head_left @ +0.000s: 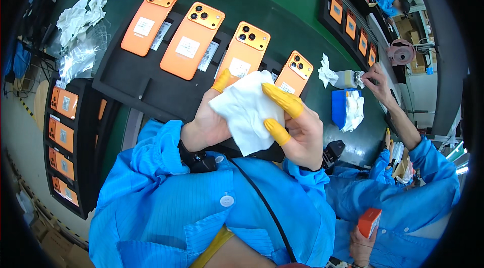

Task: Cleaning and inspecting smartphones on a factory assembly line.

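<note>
A white cloth [247,111] is spread between my two hands, above the near edge of a black tray [151,89]. My left hand [205,123] supports it from the left; a yellow finger cot shows, and the other fingers are hidden behind the cloth. My right hand [305,137], with yellow cots on its thumb and fingers, grips the cloth's right side. Whether anything lies under the cloth cannot be seen. Just beyond stands an orange phone [250,38], partly covered by the cloth. More orange phones [192,41] with white labels lie in the tray.
Crumpled white cloths and clear film [80,58] lie at left, above a stacked black tray of orange phones [61,134]. At right are a blue box of white cloths [340,109] and a bottle [345,79]. A co-worker's hand [377,82] reaches there; the other holds an orange-red box [370,220].
</note>
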Available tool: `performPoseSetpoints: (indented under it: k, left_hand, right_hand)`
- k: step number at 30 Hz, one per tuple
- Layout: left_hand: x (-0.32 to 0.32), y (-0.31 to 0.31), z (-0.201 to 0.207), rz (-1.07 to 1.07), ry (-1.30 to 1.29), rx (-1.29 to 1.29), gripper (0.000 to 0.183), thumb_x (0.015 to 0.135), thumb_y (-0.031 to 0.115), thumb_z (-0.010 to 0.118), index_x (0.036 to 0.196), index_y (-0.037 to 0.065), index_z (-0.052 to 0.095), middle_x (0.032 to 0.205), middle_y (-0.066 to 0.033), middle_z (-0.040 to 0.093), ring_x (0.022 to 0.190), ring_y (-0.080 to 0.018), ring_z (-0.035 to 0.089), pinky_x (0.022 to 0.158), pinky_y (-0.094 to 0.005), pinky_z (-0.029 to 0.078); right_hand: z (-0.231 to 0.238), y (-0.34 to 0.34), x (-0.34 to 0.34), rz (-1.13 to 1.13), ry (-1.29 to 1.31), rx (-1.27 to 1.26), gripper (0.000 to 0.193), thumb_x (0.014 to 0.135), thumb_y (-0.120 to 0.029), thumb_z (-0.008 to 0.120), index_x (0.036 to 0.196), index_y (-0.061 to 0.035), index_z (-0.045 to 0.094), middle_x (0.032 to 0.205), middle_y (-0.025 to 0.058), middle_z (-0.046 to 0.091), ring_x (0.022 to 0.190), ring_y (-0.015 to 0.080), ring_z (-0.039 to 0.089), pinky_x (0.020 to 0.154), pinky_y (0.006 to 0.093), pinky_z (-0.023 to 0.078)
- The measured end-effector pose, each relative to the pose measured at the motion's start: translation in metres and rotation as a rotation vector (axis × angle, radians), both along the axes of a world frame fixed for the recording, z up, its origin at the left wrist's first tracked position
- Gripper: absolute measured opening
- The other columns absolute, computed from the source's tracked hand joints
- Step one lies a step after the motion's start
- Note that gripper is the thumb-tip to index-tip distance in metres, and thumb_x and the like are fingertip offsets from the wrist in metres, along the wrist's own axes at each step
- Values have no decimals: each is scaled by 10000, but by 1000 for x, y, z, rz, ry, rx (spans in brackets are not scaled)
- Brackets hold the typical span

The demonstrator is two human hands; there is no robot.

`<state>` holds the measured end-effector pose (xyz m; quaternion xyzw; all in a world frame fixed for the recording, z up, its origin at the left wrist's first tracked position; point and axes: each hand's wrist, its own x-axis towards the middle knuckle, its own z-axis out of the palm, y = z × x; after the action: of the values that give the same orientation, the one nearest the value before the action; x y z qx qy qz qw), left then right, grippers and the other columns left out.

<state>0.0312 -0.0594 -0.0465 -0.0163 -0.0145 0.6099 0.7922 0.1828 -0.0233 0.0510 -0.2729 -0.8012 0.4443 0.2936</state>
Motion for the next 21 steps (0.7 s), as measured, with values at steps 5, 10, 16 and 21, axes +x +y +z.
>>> performPoseSetpoints:
  k: [5, 10, 16, 21]
  left_hand:
    - [-3, 0, 4, 34, 76, -82, 638, 974, 484, 261, 1412, 20, 269, 1416, -180, 360, 1287, -333, 397, 1066, -505, 319]
    - [-5, 0, 14, -25, 11, -84, 593, 989, 427, 245, 1391, -6, 285, 1383, -166, 406, 1277, -299, 419, 1054, -467, 352]
    - [1, 0, 13, -26, 131, -128, 500, 1003, 321, 309, 1399, 16, 283, 1383, -156, 409, 1272, -291, 427, 1051, -451, 363]
    - [-5, -4, 18, -28, 184, -101, 493, 1005, 292, 303, 1401, 0, 268, 1385, -167, 403, 1270, -299, 427, 1057, -459, 355]
  right_hand:
    - [-21, 15, 6, -100, -159, -237, 432, 821, 26, 597, 1249, 5, 539, 1115, 144, 630, 961, 165, 629, 821, 282, 483]
    - [-33, 19, 9, -100, 9, -222, 426, 855, 55, 549, 1277, 13, 509, 1147, 105, 618, 972, 121, 592, 830, 262, 477]
    - [-41, 19, 9, -145, 84, -237, 430, 855, 53, 559, 1280, 16, 501, 1195, 102, 588, 988, 121, 584, 827, 256, 478]
    - [-46, 23, 23, -388, -19, -299, 403, 856, 12, 601, 1250, 24, 519, 1105, 78, 609, 850, 90, 590, 717, 225, 484]
